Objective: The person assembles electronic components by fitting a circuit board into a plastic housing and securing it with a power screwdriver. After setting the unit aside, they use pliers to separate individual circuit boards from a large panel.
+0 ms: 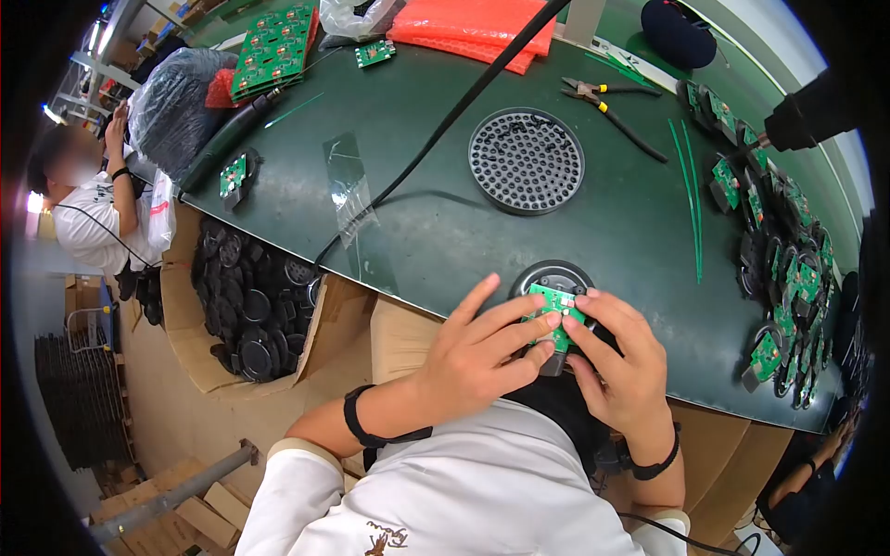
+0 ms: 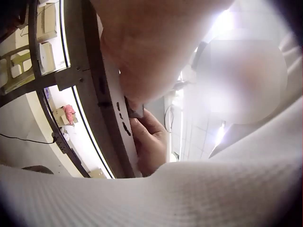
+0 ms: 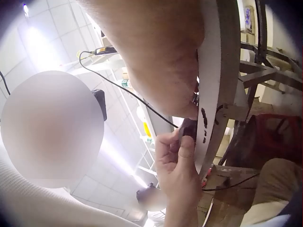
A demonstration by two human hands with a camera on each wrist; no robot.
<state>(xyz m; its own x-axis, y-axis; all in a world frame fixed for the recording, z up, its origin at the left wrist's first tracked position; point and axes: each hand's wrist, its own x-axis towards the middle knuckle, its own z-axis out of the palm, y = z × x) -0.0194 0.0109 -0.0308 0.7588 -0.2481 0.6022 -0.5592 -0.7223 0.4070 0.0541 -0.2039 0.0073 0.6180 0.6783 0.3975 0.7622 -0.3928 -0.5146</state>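
Observation:
A green circuit board point(image 1: 545, 302) lies over a round black housing point(image 1: 567, 270) at the table's front edge. My left hand point(image 1: 477, 357) has one finger raised clear, while other fingertips rest on the board's left side. From the right, my right hand point(image 1: 623, 366) pinches the board and housing with fingertips on top and thumb at the lower edge. The right wrist view shows the left hand point(image 3: 179, 165) gripping a black part point(image 3: 188, 127) between thumb and fingers. In the left wrist view, the right hand point(image 2: 150, 144) holds the part's dark edge. Fingers partly hide the board.
A round black tray point(image 1: 526, 162) of small parts stands behind the hands, with pliers point(image 1: 616, 111) to its right. Several assembled boards point(image 1: 797, 278) are heaped at right. A black cable point(image 1: 436, 125) crosses the table. A carton point(image 1: 320, 329) of black parts stands left below the edge.

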